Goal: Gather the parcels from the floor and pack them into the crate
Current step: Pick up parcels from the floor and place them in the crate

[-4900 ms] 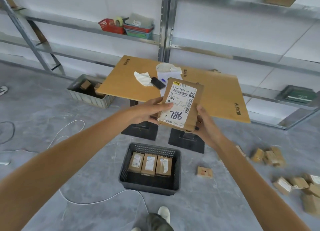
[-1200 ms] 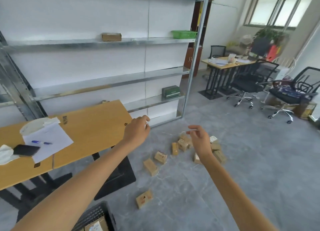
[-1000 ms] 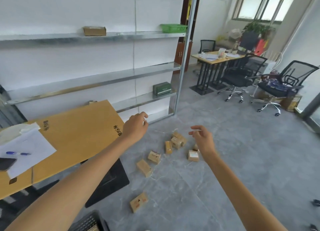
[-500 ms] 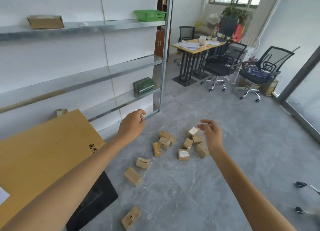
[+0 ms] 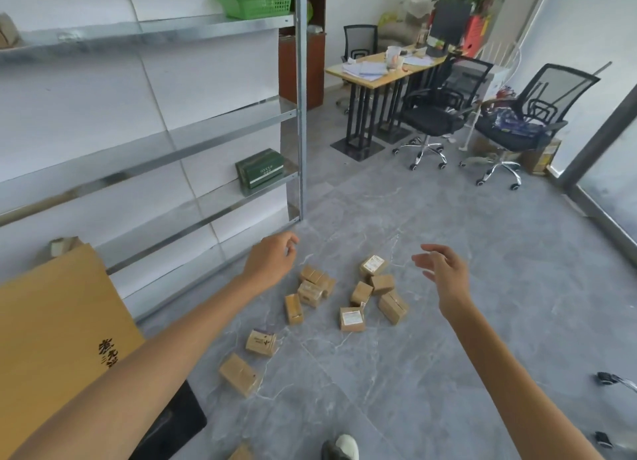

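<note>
While both hands, left [image 5: 270,263] and right [image 5: 444,273], hover open and empty, the parcels [image 5: 348,294] lie scattered on the floor [image 5: 448,356] below and between them.

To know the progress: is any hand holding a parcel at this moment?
No, the left hand and right hand are both empty above the parcels on the floor.

A single head-worn wide-angle view looks forward and down across the grey floor [image 5: 448,373], both bare forearms reaching in from the bottom edge, shelving [image 5: 206,122] at left, office chairs far behind.
</note>
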`<state>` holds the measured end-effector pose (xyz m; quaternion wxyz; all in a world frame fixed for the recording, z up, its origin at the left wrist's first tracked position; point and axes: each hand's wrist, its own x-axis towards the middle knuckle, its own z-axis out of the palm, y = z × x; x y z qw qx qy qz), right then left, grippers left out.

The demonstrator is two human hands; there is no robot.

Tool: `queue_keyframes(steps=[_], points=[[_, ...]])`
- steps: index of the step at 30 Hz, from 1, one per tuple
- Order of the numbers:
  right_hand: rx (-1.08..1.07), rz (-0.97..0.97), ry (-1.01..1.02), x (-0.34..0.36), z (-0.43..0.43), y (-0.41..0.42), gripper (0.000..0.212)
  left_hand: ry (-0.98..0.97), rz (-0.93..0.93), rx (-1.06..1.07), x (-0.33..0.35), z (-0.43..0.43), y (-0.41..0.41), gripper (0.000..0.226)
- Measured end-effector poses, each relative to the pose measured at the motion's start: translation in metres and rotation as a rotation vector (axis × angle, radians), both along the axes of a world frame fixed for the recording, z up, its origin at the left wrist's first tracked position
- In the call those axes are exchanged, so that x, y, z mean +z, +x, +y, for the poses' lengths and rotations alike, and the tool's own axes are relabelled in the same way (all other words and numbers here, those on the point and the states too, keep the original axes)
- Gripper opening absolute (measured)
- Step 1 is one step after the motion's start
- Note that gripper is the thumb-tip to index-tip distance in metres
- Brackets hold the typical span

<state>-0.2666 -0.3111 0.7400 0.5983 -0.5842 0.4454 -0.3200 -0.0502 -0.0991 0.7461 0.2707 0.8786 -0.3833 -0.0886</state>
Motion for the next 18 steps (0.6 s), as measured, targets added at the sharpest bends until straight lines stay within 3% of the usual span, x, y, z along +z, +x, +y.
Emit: queue_keyframes(steps=[18], points=[[0.043,0.149,0.130,-0.064,-0.155,0.104,0.025,-0.003,0.092,-0.020,-0.053,-0.183,0.102,0.023]])
